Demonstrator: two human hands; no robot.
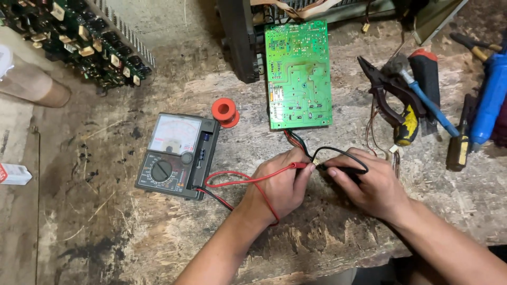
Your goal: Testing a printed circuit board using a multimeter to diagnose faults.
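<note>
A thin red probe (298, 165) and a black probe (340, 170) meet tip to tip at a small connector on wires trailing from the green rectangular circuit board (299, 74). The left hand (280, 187) pinches the red one, and the right hand (369, 187) grips the black. This looks like a reading in progress; the grey analog multimeter (177, 155) lies left on the worn wooden desk (132, 232), so steady tips and a glance at the dial seem called for.

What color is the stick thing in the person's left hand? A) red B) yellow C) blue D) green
A: the left hand pinches a red probe, and its red wire runs back to the meter; the right hand holds the black probe.
</note>
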